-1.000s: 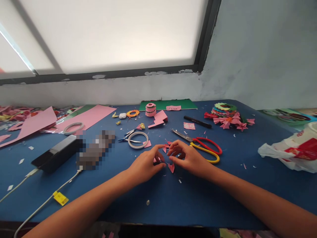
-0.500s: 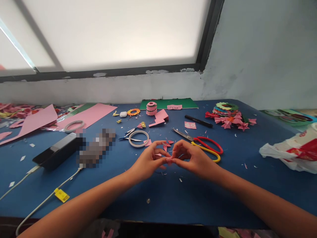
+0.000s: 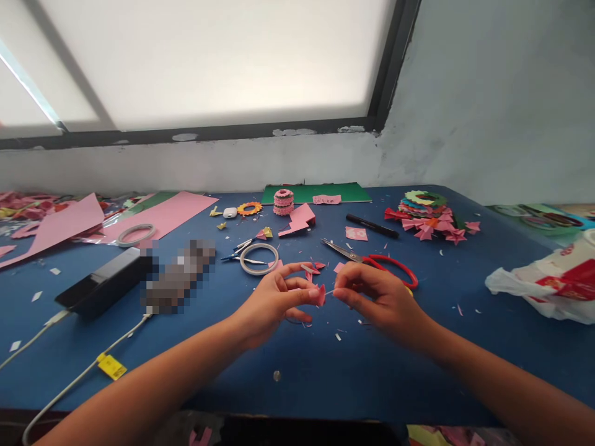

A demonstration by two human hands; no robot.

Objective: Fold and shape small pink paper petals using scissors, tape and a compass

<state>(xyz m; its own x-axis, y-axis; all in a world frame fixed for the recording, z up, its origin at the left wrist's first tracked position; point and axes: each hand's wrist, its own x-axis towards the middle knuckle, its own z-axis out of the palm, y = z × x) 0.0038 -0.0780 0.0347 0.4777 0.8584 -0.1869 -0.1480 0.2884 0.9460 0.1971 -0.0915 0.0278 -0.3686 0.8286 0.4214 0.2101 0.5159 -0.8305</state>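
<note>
Between its thumb and fingers, my left hand (image 3: 274,303) pinches a small folded pink paper piece (image 3: 321,295). My right hand (image 3: 379,297) is closed at the fingertips on a thin whitish strip (image 3: 330,292), which runs across the small gap to the pink piece. Just beyond the hands lie small folded pink paper bits (image 3: 318,267). Scissors (image 3: 344,249) with red and yellow handles rest behind my right hand, which partly covers them. A roll of tape (image 3: 259,259) lies flat beyond my left hand, near tweezers (image 3: 244,246).
Two dark devices, one a power bank (image 3: 109,282) and the other blurred out, lie left with cables. Pink sheets (image 3: 162,217) and another tape roll (image 3: 136,235) are behind them. A black pen (image 3: 372,225), paper flowers (image 3: 425,217) and a plastic bag (image 3: 543,279) are to the right.
My hands were touching at the fingertips and are now apart. The right hand has moved right, drawing out the whitish strip, while the left keeps the pink paper piece.
</note>
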